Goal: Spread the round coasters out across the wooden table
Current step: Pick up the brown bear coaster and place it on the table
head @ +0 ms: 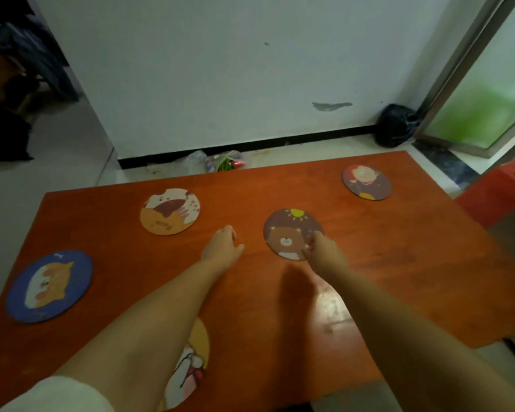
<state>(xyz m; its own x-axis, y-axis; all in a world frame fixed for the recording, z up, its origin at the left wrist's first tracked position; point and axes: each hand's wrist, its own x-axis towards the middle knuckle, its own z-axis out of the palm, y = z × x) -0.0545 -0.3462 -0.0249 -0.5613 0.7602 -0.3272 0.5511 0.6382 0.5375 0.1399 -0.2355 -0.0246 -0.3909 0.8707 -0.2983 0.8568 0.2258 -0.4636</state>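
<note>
On my feed: reddish-brown wooden table (369, 248), round blue cat-print coaster (50, 286), round mauve bear-and-sun coaster (289, 230), round orange-and-white coaster (170, 211).

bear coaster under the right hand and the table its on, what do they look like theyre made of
The round purple-brown bear coaster looks like thin rigid board with a matte printed face, perhaps cork or fibreboard: it lies flat, shows no glare, and its edge is thin. The reddish-orange wooden table shows grain streaks under a glossy coat, which reflects light near the right hand; solid wood or veneer, I cannot tell.
</note>
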